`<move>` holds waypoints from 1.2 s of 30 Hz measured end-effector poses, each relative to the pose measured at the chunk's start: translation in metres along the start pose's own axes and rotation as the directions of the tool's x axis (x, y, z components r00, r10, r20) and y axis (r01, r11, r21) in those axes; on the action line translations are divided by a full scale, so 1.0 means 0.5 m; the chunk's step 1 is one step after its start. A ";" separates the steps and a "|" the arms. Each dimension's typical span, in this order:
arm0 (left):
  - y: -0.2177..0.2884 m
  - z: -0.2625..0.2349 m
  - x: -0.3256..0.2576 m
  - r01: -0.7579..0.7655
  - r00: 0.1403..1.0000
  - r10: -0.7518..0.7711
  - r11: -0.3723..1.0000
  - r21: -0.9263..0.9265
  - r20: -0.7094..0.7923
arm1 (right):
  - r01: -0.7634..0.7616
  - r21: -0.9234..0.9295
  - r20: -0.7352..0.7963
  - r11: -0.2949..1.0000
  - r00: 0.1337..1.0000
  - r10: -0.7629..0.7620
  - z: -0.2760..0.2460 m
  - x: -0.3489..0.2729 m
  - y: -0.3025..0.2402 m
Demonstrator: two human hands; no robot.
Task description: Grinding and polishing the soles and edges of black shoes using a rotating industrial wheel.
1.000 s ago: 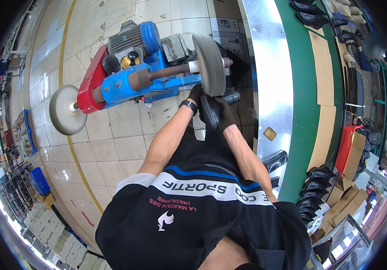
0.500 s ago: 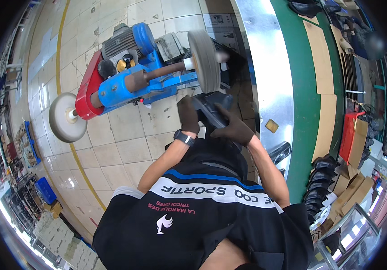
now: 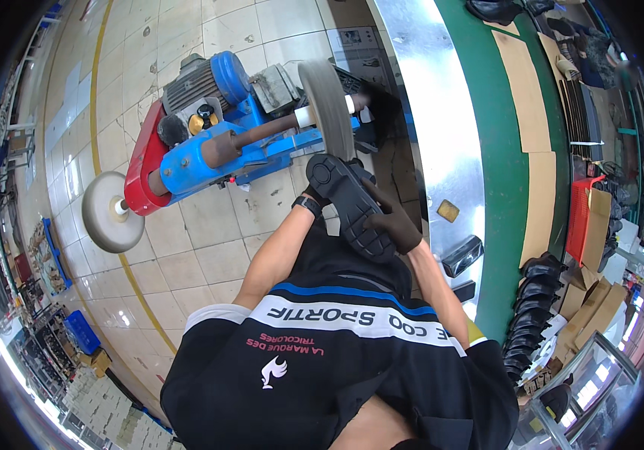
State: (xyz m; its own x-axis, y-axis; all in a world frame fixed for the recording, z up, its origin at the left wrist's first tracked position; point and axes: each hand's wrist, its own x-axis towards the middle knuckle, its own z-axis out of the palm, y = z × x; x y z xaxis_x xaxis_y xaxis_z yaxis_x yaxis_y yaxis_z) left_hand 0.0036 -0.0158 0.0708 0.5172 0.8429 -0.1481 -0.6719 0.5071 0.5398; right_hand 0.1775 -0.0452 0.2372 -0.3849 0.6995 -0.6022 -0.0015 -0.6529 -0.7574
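Note:
A black shoe [image 3: 346, 208] is held between my gloved hands, its treaded sole facing up toward me. My left hand [image 3: 316, 196], in a dark glove with a watch at the wrist, grips the far end from underneath; most of its fingers are hidden by the sole. Along the right edge, my right hand [image 3: 397, 222] has its fingers wrapped over the shoe's side. Just beyond the shoe is the right-hand buffing wheel [image 3: 328, 112] of a blue two-wheel buffing machine [image 3: 187, 156]. Whether shoe and wheel touch I cannot tell.
A second wheel [image 3: 112, 212] sits at the machine's left end. To my right runs a metal-edged green bench [image 3: 496, 217] with a small yellowish block [image 3: 448, 211] and cardboard strips [image 3: 523, 105]. A row of black shoes [image 3: 532, 315] and a red basket [image 3: 583, 217] lie farther right.
The shoe has been turned so its sole now shows, and it has come closer to my body. My right hand has shifted its hold along the side.

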 end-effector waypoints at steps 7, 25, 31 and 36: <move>-0.004 -0.024 0.029 -0.103 0.995 0.091 0.946 0.308 0.052 | -0.002 0.444 0.010 0.896 1.000 -0.003 0.011 -0.026 0.049; 0.091 0.043 0.020 0.112 0.929 0.323 0.222 0.969 -0.182 | -0.120 0.916 0.192 0.384 0.969 -0.155 -0.001 0.048 0.113; 0.094 -0.005 0.039 0.097 0.961 0.139 0.636 0.765 -0.238 | -0.179 0.977 0.195 0.117 0.969 -0.149 -0.002 0.099 0.124; 0.098 0.004 0.036 0.109 0.976 0.141 0.350 0.930 -0.167 | -0.247 0.969 0.243 -0.002 0.954 -0.174 -0.005 0.089 0.104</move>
State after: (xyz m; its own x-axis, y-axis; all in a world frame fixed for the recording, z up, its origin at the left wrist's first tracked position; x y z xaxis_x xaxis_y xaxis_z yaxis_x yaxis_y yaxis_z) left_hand -0.0190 0.0239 0.0964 0.3217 0.9240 -0.2069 0.3138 0.1021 0.9440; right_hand 0.1626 -0.0471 0.1704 -0.5914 0.7103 -0.3818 -0.7992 -0.4531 0.3950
